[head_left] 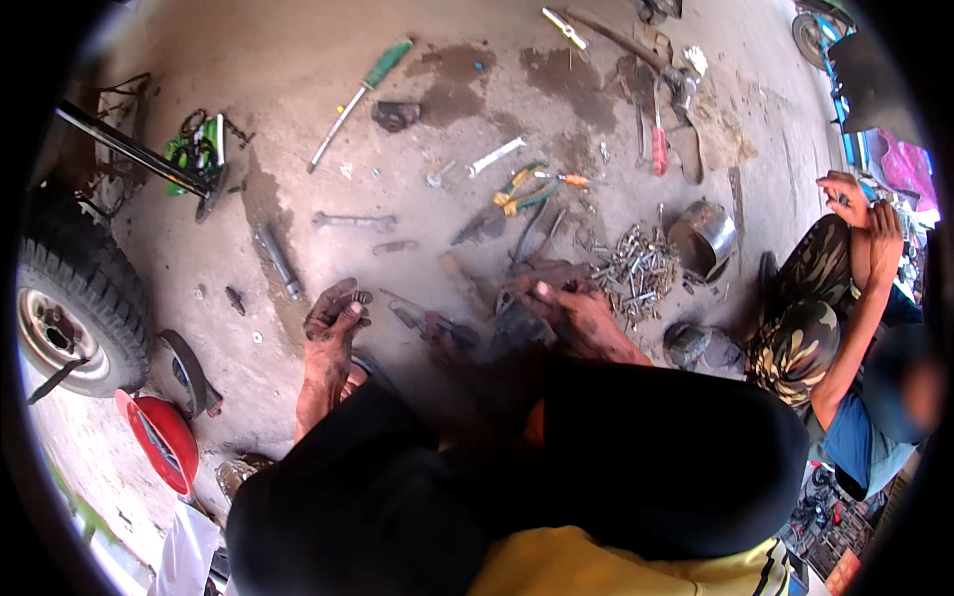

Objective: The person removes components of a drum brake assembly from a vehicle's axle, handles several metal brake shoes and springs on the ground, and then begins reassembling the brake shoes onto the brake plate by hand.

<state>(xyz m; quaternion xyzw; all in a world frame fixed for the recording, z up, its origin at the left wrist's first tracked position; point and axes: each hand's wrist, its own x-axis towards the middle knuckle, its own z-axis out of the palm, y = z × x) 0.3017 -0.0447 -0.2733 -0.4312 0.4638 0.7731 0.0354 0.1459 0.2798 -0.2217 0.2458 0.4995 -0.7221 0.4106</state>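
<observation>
My left hand (333, 316) is raised at the left of my knees, its greasy fingers curled round a small dark ribbed piece (364, 297) that looks like a short spring. In front of my right knee, my right hand (581, 313) is closed at a dark, greasy metal part (521, 324); its fingers partly hide it, and its kind is unclear. Close by on the floor lie yellow-handled pliers (519, 194) and a heap of bolts (636, 273). An open-ended wrench (355, 221) lies beyond my left hand.
A green-handled screwdriver (360, 99), a hammer (621, 40) and a metal tube (277, 262) lie farther out. A metal can (704, 240) stands beside the bolts. At left are a wheel (75, 308) and a red bowl-shaped thing (159, 442). Another person (845, 328) sits at right.
</observation>
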